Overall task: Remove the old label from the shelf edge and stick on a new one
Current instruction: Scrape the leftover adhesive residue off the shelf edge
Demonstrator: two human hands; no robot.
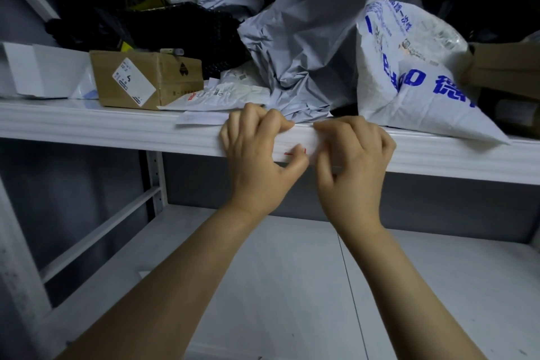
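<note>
Left hand (257, 155) and right hand (356, 161), fingers curled, pinch the white red-printed paper label (292, 145) between their thumbs, probably best peeled slowly along the white metal shelf edge (117, 128).

Parcels crowd the upper shelf (87, 123): a cardboard box (146, 79) at left, a grey bag (306, 47) centre, a white bag (415, 82) right. The lower shelf (292, 272) below lies open.

Prob. parcel storeroom: white metal shelving (87, 126) w/ courier bags (306, 38) & labelled carton (146, 79).
</note>
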